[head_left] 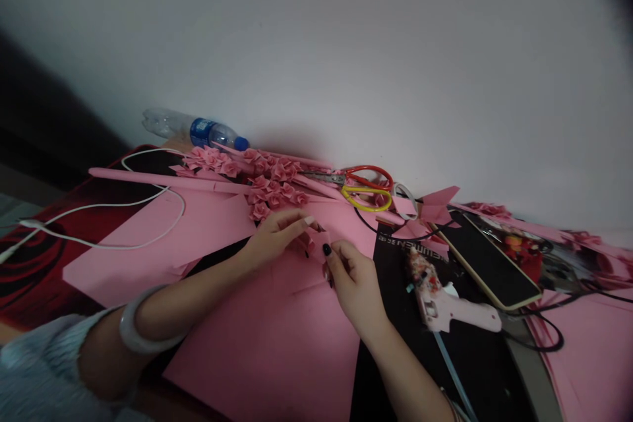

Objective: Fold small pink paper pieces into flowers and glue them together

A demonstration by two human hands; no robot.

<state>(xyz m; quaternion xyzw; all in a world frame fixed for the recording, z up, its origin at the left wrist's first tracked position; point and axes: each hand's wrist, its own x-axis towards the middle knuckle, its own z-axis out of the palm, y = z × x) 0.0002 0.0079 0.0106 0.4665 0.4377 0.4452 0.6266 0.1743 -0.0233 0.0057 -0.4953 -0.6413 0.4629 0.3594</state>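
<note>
My left hand (277, 234) and my right hand (353, 280) meet at the middle of the table, both pinched on a small piece of pink paper (318, 241). The fingers of each hand are closed on its edges. A pale bangle (136, 330) sits on my left wrist. Under my hands lie large pink paper sheets (277, 336). Just beyond my left hand is a cluster of small pink paper roses (270, 188).
A pink glue gun (442, 300) lies right of my right hand, with a phone (487, 257) past it. Red and yellow scissors (368, 188) rest near the wall. A plastic water bottle (198, 130) lies at the back left. A white cable (119, 211) loops across the left side.
</note>
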